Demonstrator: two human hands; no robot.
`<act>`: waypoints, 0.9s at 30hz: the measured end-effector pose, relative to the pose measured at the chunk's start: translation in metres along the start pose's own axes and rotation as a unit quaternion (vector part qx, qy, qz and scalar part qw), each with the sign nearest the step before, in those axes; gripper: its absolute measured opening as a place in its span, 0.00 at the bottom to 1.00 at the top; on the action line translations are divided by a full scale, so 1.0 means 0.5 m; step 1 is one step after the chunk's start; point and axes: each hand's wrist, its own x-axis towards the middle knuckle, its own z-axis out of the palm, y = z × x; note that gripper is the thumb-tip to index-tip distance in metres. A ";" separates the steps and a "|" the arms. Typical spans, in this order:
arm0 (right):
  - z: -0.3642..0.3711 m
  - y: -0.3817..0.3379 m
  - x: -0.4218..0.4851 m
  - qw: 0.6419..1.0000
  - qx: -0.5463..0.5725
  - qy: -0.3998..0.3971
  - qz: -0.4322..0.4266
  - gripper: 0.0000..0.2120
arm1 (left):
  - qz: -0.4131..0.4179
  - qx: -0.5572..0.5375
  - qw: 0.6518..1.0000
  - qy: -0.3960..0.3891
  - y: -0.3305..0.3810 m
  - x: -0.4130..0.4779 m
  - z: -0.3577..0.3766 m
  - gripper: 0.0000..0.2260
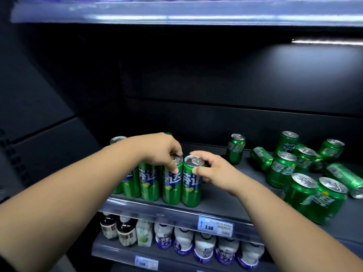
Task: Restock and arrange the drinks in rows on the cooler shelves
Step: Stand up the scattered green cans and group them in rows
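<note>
Dark, matte cooler walls (196,85) close round a grey shelf (218,199) at mid-frame. A bright light strip (196,17) runs along the top edge, under the shelf above.

Your task's drinks stand on that grey shelf. At centre-left is a row of slim green cans (149,181), tall smooth cylinders with silver pull-tab lids, a blue band and large white characters, of which 达 reads clearly. Your left hand (161,152) comes down over the second can from the right (170,185), fingertips curled and pinching its silver rim. Your right hand (216,171) grips the end can (191,185) just beside it, thumb on the front near the lid and fingers curled round the far side. Both cans stand upright, touching or nearly so.

At the right of the frame sits a loose huddle of stubbier green cans (282,169), several marked 雪碧 in white. Most are upright and some are tipped on their sides. One lone can (235,149) stands upright between the row and the huddle.

A clear plastic rail (157,211) fronts the shelf and carries a blue-and-white price tag (215,226) reading 2.50; its smaller print is too blurred to read. Lower in the frame, rounded white bottles (182,242) with blue labels line the next shelf, with a pale green pack (144,234) and two dark bottles (125,232) to their left.
</note>
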 end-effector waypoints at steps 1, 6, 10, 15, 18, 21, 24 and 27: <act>0.005 -0.001 -0.002 1.000 -0.003 0.002 0.001 0.23 | -0.003 0.001 1.000 -0.001 0.002 -0.005 0.000 0.28; 0.013 -0.001 -0.008 1.000 -0.027 -0.003 0.005 0.26 | -0.018 0.009 1.000 0.014 -0.001 -0.021 0.015 0.29; 0.012 0.002 -0.009 0.999 -0.034 -0.011 0.000 0.27 | -0.022 -0.040 0.998 0.031 -0.007 -0.031 0.034 0.30; 0.011 0.012 -0.015 0.995 -0.093 -0.022 -0.033 0.28 | -0.018 -0.068 0.995 0.068 -0.009 -0.051 0.062 0.29; 0.015 0.008 -0.017 0.992 -0.115 -0.021 -0.047 0.26 | -0.018 -0.085 0.994 0.073 -0.011 -0.063 0.063 0.29; 0.020 0.002 -0.014 0.993 -0.108 -0.023 -0.050 0.25 | -0.021 -0.082 0.994 0.069 -0.021 -0.063 0.054 0.29; 0.028 -0.001 -0.020 0.992 -0.112 -0.020 -0.050 0.25 | -0.020 -0.085 0.994 0.062 -0.025 -0.061 0.053 0.29; 0.030 0.003 -0.026 0.992 -0.117 -0.012 -0.050 0.26 | -0.010 -0.080 0.995 0.056 -0.023 -0.062 0.058 0.29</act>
